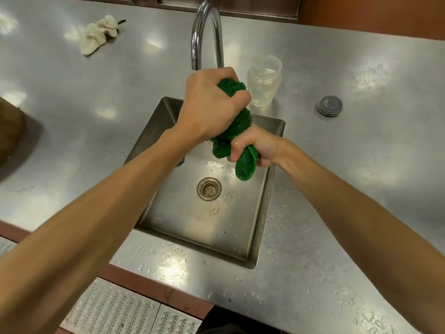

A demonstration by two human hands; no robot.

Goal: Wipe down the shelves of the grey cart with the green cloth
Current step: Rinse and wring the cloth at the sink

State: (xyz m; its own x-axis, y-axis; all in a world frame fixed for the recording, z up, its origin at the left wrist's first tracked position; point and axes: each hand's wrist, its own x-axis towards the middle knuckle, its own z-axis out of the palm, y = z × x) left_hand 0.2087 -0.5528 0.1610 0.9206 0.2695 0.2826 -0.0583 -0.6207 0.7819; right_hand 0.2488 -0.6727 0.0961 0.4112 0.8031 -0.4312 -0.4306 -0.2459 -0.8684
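counter: you've got a big stainless steel worktop (337,165) filling most of the view, with water drops scattered along the near edge and to the right of the basin.
sink: a square steel basin (192,225) set into the counter, wet on the bottom.
floor grate: perforated metal panels (108,307) down by the front edge of the counter.
faucet: a tall chrome gooseneck (204,25) arching over the back of the sink, with its spout end just behind your left hand.
left hand: your left hand (209,104) is a tight fist wrapped around the upper end of the cloth, knuckles up, held over the back of the basin.
green cloth: the green cloth (238,124) is twisted into a thick rope running between your two fists above the sink. One end pokes out past your left fist and the other hangs below your right.
right hand: your right hand (255,147) is clenched hard around the lower end, fingers fully curled, just below and touching distance from the left.
jar: a clear plastic jar (264,83) with no lid, upright on the counter just behind the sink's right corner.
rag: a crumpled beige rag (100,34) sits far back left on the counter.
drain: a round strainer (209,189) in the basin floor.
disc: a small grey round disc (329,105) on the counter, right of the jar.
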